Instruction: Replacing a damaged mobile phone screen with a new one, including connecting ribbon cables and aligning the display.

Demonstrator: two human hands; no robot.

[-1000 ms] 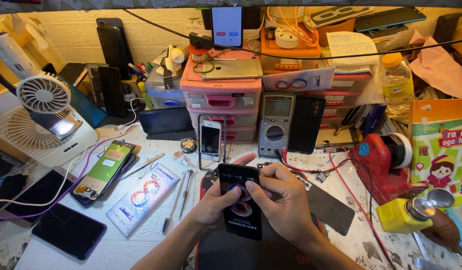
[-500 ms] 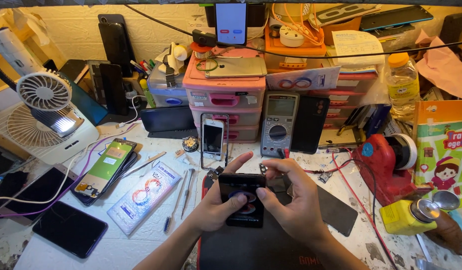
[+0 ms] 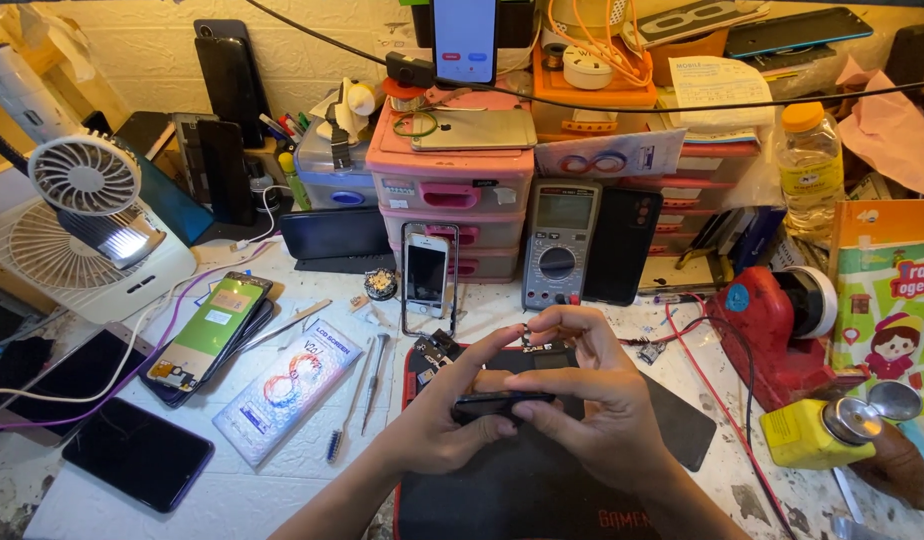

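Both hands grip a dark phone [image 3: 502, 405] edge-on over the black mat [image 3: 542, 480] at the worktop's six o'clock: left hand [image 3: 437, 430] clamped beneath, right hand [image 3: 592, 400] pinching its top; multimeter [image 3: 560, 245] at twelve o'clock

A black phone [image 3: 502, 405] (seen edge-on) lies level above the dark mat [image 3: 542, 490].

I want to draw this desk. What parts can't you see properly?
Head view only:
- Black phone: seen edge-on, its face hidden by the left hand and right hand.
- Small parts on the black mat: too small to tell.
- Yellow bottle: partly covered by something at the right edge.
- Children's book: cut off by the right edge.
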